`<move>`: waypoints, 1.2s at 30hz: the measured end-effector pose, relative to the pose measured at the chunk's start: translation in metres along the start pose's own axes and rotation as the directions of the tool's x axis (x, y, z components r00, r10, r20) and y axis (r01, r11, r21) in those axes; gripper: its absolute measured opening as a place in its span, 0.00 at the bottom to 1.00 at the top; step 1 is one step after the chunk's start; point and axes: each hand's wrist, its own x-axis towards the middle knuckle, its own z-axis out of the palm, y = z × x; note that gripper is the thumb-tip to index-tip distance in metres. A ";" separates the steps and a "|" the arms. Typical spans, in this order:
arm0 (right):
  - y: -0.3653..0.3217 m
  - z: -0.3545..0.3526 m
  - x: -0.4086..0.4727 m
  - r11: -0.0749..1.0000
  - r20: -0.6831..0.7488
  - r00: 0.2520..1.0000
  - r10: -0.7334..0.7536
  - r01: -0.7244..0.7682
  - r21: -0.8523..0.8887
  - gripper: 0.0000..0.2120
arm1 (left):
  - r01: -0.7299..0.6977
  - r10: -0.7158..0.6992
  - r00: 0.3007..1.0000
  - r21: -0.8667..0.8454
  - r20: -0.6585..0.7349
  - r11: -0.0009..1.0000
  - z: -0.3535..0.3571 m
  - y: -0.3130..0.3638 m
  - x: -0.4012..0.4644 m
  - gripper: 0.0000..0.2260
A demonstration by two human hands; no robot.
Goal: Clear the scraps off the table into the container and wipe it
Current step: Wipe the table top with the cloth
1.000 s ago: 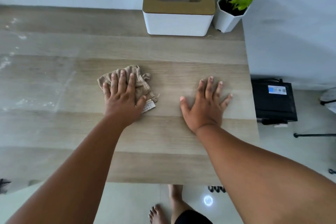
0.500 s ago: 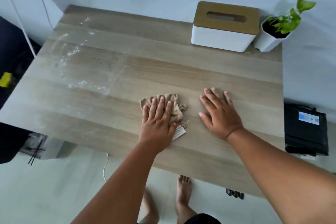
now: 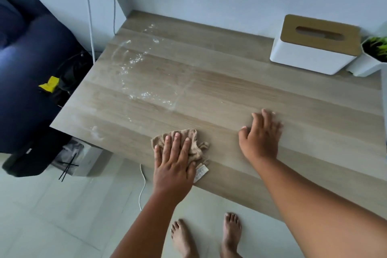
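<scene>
A crumpled beige cloth (image 3: pixel 194 144) with a white tag lies on the wooden table (image 3: pixel 230 90) near its front edge. My left hand (image 3: pixel 173 163) presses flat on the cloth, fingers spread over it. My right hand (image 3: pixel 260 138) rests flat on the bare table to the right of the cloth, holding nothing. White smears and droplets (image 3: pixel 136 60) streak the table's left part, beyond the cloth. A white bin (image 3: pixel 83 159) with a clear liner and black sticks stands on the floor under the table's front left corner, partly hidden by the tabletop.
A white tissue box with a wooden lid (image 3: pixel 314 48) and a small potted plant (image 3: pixel 374 54) stand at the back right by the wall. A dark blue sofa (image 3: pixel 31 69) is left of the table. White cables hang down the wall. My bare feet are on the tiled floor.
My left hand has slid the cloth left and toward the table's front edge. My right hand moved along with it. The view swung left, showing the smears, sofa and bin.
</scene>
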 end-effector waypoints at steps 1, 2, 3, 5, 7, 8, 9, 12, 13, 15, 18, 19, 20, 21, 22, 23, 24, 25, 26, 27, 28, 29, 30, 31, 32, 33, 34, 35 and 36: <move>-0.011 0.004 0.002 0.998 0.013 0.998 0.057 -0.057 -0.003 0.30 | 0.030 -0.030 1.000 0.004 0.004 1.000 -0.005 -0.013 0.002 0.32; -0.020 0.006 0.005 0.995 0.025 0.995 0.099 -0.099 -0.008 0.33 | 0.060 -0.060 0.998 0.007 0.016 0.998 -0.010 -0.026 0.004 0.33; -0.029 0.010 0.009 0.991 0.036 0.990 0.133 -0.133 -0.017 0.35 | 0.086 -0.086 0.996 0.013 0.033 0.996 -0.014 -0.039 0.008 0.34; -0.040 0.017 0.018 0.982 0.050 0.982 0.183 -0.180 -0.059 0.36 | 0.106 -0.108 0.992 0.036 0.062 0.994 -0.021 -0.060 0.019 0.38; -0.043 0.024 0.023 0.972 0.057 0.977 0.204 -0.195 -0.129 0.37 | 0.091 -0.095 0.992 0.050 0.083 0.995 -0.024 -0.072 0.031 0.43; -0.044 0.027 0.024 0.966 0.058 0.977 0.204 -0.192 -0.171 0.37 | 0.082 -0.088 0.992 0.058 0.095 0.995 -0.025 -0.077 0.037 0.45; -0.044 0.030 0.025 0.960 0.058 0.978 0.202 -0.186 -0.209 0.39 | 0.080 -0.086 0.991 0.069 0.101 0.994 -0.025 -0.079 0.043 0.46; -0.043 0.034 0.023 0.949 0.044 0.979 0.198 -0.181 -0.258 0.41 | 0.088 -0.097 0.992 0.108 0.080 0.990 -0.023 -0.080 0.058 0.48; -0.043 0.034 0.023 0.948 0.032 0.979 0.200 -0.185 -0.260 0.41 | 0.087 -0.095 0.993 0.112 0.068 0.990 -0.022 -0.080 0.064 0.48; -0.043 0.035 0.024 0.946 0.007 0.979 0.205 -0.196 -0.258 0.41 | 0.063 -0.068 0.997 0.111 0.048 0.992 -0.020 -0.079 0.081 0.47; -0.046 0.037 0.026 0.949 -0.022 0.980 0.195 -0.195 -0.247 0.41 | 0.008 -0.012 0.999 0.120 0.035 0.993 -0.018 -0.079 0.114 0.46; -0.046 0.037 0.026 0.950 -0.026 0.981 0.195 -0.195 -0.243 0.41 | -0.002 -0.003 0.999 0.125 0.037 0.992 -0.018 -0.077 0.125 0.45; -0.046 0.038 0.025 0.951 -0.032 0.981 0.193 -0.195 -0.241 0.41 | -0.008 0.004 0.999 0.129 0.037 0.992 -0.017 -0.074 0.137 0.45; -0.045 0.039 0.025 0.950 -0.038 0.981 0.193 -0.196 -0.242 0.41 | -0.011 0.007 0.999 0.131 0.034 0.991 -0.016 -0.071 0.149 0.44; -0.045 0.039 0.025 0.950 -0.044 0.981 0.191 -0.196 -0.242 0.41 | -0.013 0.009 1.000 0.132 0.030 0.991 -0.015 -0.068 0.161 0.44; -0.044 0.040 0.025 0.950 -0.048 0.980 0.192 -0.198 -0.243 0.41 | -0.019 0.015 0.999 0.128 0.031 0.992 -0.014 -0.064 0.175 0.43; -0.044 0.040 0.026 0.949 -0.051 0.980 0.195 -0.201 -0.244 0.41 | -0.029 0.025 0.999 0.122 0.032 0.992 -0.013 -0.061 0.188 0.42; -0.044 0.041 0.026 0.947 -0.052 0.979 0.197 -0.204 -0.247 0.41 | -0.041 0.037 0.999 0.117 0.037 0.992 -0.011 -0.058 0.200 0.42; -0.044 0.041 0.026 0.947 -0.053 0.979 0.197 -0.204 -0.249 0.40 | -0.053 0.048 0.998 0.116 0.044 0.992 -0.010 -0.056 0.212 0.42; -0.044 0.041 0.026 0.947 -0.056 0.979 0.196 -0.204 -0.248 0.40 | -0.066 0.060 0.997 0.119 0.050 0.991 -0.010 -0.054 0.223 0.41; -0.044 0.041 0.026 0.948 -0.058 0.979 0.195 -0.204 -0.245 0.40 | -0.079 0.073 0.996 0.120 0.058 0.990 -0.010 -0.051 0.234 0.41; -0.045 0.040 0.025 0.949 -0.060 0.979 0.195 -0.204 -0.241 0.40 | -0.090 0.082 0.994 0.121 0.067 0.989 -0.010 -0.049 0.244 0.40; -0.045 0.040 0.025 0.949 -0.062 0.979 0.195 -0.204 -0.239 0.40 | -0.099 0.090 0.993 0.120 0.075 0.988 -0.010 -0.045 0.254 0.40; -0.044 0.039 0.025 0.949 -0.061 0.979 0.195 -0.204 -0.240 0.40 | -0.106 0.096 0.992 0.118 0.085 0.987 -0.011 -0.042 0.262 0.39; -0.044 0.039 0.025 0.948 -0.057 0.979 0.196 -0.204 -0.243 0.40 | -0.110 0.100 0.991 0.115 0.094 0.987 -0.012 -0.038 0.269 0.39; -0.043 0.038 0.025 0.947 -0.055 0.979 0.196 -0.203 -0.248 0.40 | -0.113 0.102 0.990 0.109 0.100 0.988 -0.012 -0.035 0.275 0.38; -0.043 0.038 0.026 0.947 -0.057 0.979 0.194 -0.202 -0.251 0.40 | -0.116 0.105 0.989 0.104 0.103 0.988 -0.012 -0.033 0.280 0.37; -0.042 0.039 0.026 0.947 -0.060 0.980 0.192 -0.201 -0.250 0.40 | -0.118 0.107 0.988 0.100 0.108 0.988 -0.013 -0.033 0.283 0.36; -0.042 0.039 0.027 0.947 -0.061 0.980 0.191 -0.200 -0.250 0.40 | -0.125 0.114 0.987 0.096 0.117 0.988 -0.013 -0.033 0.284 0.35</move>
